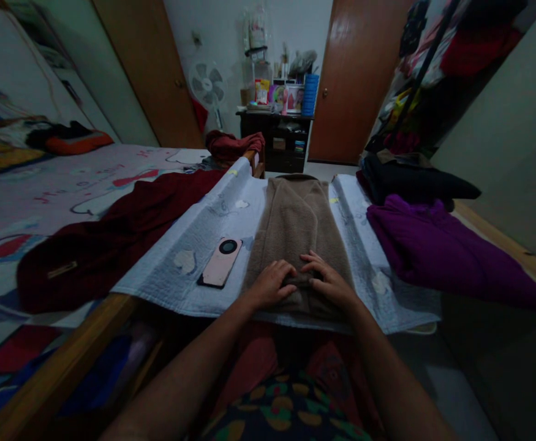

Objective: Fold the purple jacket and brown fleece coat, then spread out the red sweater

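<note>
A brown fleecy garment (290,220), folded into a long narrow shape, lies on a pale blue quilted cloth (157,285) in front of me. On its near end rest both my hands, side by side. My left hand (273,285) lies on the fabric with its fingers bent a little and the thumb apart. My right hand (328,280) touches the garment just to the right, fingers spread. Small creases show in the fabric between the hands. To the left of the garment is a pink phone (220,269), its round camera facing up.
A dark red garment (116,226) lies on the bed (88,165) at left, beside a wooden rail (60,367). At right, a folded purple garment (442,251) sits near dark folded clothes (415,177). Behind stand a fan (207,86) and a dark shelf (274,147).
</note>
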{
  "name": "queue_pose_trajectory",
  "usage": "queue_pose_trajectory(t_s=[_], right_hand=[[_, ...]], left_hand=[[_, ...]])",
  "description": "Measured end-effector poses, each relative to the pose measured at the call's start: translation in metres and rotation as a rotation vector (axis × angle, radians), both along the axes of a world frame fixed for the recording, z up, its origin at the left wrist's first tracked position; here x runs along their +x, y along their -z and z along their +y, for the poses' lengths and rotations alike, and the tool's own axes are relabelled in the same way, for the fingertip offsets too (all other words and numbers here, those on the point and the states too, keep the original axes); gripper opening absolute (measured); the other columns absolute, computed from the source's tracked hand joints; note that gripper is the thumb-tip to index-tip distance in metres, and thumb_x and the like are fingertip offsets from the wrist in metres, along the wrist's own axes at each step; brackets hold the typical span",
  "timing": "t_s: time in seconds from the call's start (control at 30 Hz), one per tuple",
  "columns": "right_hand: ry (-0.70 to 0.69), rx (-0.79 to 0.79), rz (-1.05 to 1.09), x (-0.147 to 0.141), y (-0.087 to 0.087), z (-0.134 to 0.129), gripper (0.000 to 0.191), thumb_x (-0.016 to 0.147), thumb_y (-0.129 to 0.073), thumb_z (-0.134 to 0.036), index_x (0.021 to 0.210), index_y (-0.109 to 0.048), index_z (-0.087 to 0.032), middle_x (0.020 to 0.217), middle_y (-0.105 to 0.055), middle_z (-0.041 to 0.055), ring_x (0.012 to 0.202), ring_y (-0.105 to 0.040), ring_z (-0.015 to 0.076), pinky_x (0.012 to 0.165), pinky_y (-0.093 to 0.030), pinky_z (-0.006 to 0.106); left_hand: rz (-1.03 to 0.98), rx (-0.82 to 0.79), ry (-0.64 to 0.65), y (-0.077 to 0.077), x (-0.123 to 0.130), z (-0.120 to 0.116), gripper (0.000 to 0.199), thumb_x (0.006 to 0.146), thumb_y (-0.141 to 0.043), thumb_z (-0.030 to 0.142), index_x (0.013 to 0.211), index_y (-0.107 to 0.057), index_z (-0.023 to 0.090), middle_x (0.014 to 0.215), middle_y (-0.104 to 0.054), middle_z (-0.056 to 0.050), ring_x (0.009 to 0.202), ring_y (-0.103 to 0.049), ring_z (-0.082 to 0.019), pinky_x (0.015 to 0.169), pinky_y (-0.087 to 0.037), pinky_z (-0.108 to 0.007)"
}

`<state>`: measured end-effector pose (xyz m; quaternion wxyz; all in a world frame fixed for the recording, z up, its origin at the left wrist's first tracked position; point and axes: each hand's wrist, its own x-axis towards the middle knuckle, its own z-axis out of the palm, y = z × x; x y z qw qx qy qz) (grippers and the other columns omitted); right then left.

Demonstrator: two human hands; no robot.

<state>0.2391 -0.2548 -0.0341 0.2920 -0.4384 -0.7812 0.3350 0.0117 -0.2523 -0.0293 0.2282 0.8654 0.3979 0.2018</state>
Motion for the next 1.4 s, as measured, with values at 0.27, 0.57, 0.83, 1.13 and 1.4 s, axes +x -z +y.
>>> queue_pose_trajectory(t_s=[0.27,0.57,0.83,1.13,1.4], right_hand=[[0.156,0.1,0.014,-0.01,0.009,-0.003,0.031,0.091,-0.046,-0.032,0.115,-0.063,-0.021,0.146,-0.047,0.0094,0.141,-0.034,0.0214,0.117,-0.026,0.044],[0.177,0.152,-0.04,-0.01,0.012,-0.003,0.039,0.086,-0.047,-0.026,0.123,-0.06,-0.018,0.144,-0.047,0.0123,0.136,-0.041,0.0219,0.115,-0.031,0.043],[0.177,0.171,0.01,-0.009,0.015,-0.002,0.038,0.084,-0.048,-0.021,0.119,-0.061,-0.02,0.143,-0.049,0.0113,0.135,-0.042,0.0219,0.115,-0.03,0.044],[0.178,0.211,0.046,-0.009,0.02,-0.001,0.037,0.083,-0.048,-0.018,0.117,-0.062,-0.02,0.141,-0.051,0.0112,0.134,-0.042,0.022,0.115,-0.031,0.046],[0.17,0.204,0.034,-0.007,0.024,-0.001,0.039,0.087,-0.042,-0.018,0.12,-0.061,-0.02,0.143,-0.049,0.0099,0.137,-0.04,0.0208,0.117,-0.028,0.046]], left_hand=[[-0.041,0.018,-0.037,0.0,0.002,-0.005,0.023,0.084,-0.064,0.032,0.101,-0.054,0.022,0.103,-0.058,-0.003,0.1,-0.052,-0.021,0.089,-0.041,-0.035],[0.064,0.078,-0.071,0.001,0.005,-0.009,0.018,0.087,-0.058,0.028,0.104,-0.053,0.022,0.108,-0.058,-0.004,0.102,-0.051,-0.023,0.089,-0.04,-0.036],[0.018,0.052,-0.052,0.001,0.002,-0.008,0.022,0.084,-0.061,0.028,0.104,-0.053,0.022,0.108,-0.059,-0.003,0.103,-0.052,-0.022,0.089,-0.04,-0.036],[-0.021,0.065,-0.076,0.004,0.003,-0.01,0.024,0.084,-0.063,0.031,0.103,-0.053,0.022,0.107,-0.058,-0.003,0.103,-0.052,-0.022,0.091,-0.04,-0.036],[-0.026,0.049,-0.067,0.004,0.002,-0.01,0.027,0.083,-0.064,0.03,0.107,-0.055,0.023,0.11,-0.058,-0.004,0.105,-0.052,-0.022,0.093,-0.04,-0.037]])
